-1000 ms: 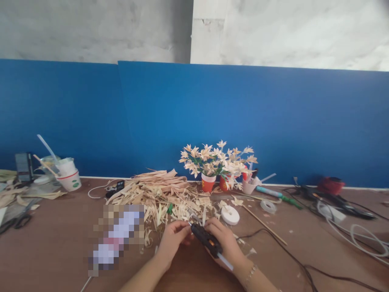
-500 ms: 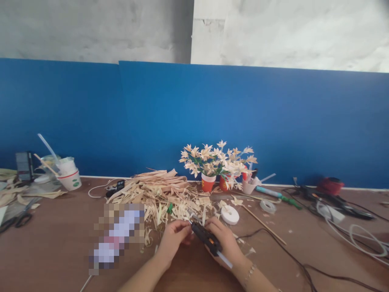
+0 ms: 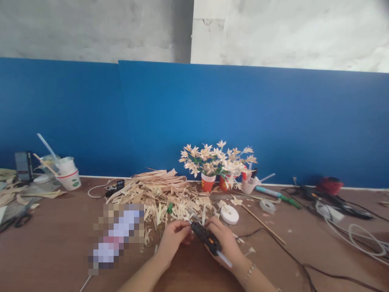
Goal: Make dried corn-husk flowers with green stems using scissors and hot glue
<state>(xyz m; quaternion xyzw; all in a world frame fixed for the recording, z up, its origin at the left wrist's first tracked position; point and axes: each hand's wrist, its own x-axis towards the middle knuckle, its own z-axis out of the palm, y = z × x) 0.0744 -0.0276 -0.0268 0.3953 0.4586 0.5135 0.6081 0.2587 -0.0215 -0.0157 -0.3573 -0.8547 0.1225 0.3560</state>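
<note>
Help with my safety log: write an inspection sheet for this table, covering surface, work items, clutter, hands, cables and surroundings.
Surface: brown table, partly covered by pale strips.
Work items: glue gun; flowers in red cups.
Clutter: scissors, white roll, wooden stick.
Hands: right hand holds the glue gun; left hand is by its tip, any held item unclear.
Cables: dark cord at right; white cable looped at far right.
Surroundings: blue partition behind, grey wall above.
</note>
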